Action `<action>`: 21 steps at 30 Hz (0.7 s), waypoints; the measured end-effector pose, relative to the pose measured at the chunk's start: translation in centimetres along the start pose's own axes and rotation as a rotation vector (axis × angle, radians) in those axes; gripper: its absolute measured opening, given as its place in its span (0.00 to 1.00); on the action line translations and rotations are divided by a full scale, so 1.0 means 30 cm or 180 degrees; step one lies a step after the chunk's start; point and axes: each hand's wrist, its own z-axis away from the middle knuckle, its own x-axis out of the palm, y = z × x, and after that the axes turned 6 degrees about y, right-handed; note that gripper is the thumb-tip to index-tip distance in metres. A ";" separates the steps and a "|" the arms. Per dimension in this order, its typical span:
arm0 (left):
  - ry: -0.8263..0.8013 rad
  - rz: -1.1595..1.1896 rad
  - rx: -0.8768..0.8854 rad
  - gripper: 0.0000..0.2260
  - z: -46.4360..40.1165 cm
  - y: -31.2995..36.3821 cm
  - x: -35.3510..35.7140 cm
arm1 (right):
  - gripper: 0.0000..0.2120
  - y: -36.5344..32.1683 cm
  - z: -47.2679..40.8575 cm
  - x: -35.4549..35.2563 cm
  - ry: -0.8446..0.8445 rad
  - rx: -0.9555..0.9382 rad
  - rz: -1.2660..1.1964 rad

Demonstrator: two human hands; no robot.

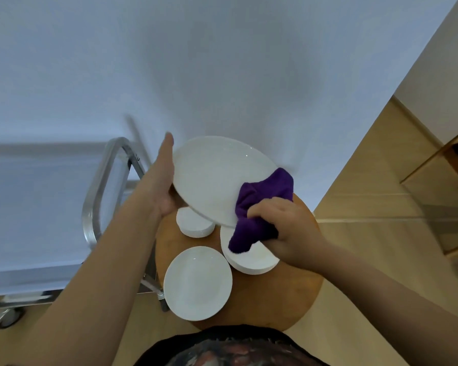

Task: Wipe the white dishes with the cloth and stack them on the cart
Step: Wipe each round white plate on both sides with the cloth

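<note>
While the large white plate [214, 178] is held tilted in the air above the round wooden surface [288, 286], its long axis runs from upper left to lower right, between the two hands. The left hand [161, 180] supports its left rim with fingers straight along the edge; the right hand [283, 228] grips the purple cloth [262, 207], curled tight, against the lower-right rim. Cart [95, 196] lies left, nearer the left hand (likely the placing side); three white stacks [198, 281] sit below.
</note>
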 end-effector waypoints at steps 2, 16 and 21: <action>0.0006 -0.0322 0.0217 0.33 -0.020 0.028 -0.002 | 0.20 -0.010 -0.042 -0.046 0.0166 0.1057 -0.0817; 0.1569 0.0740 0.0388 0.15 -0.117 -0.134 0.000 | 0.17 0.096 -0.057 -0.029 0.1072 0.3168 -0.3996; 0.2030 -0.0700 0.1341 0.21 -0.080 -0.064 -0.025 | 0.24 0.111 -0.016 -0.039 0.1727 0.3146 -0.2705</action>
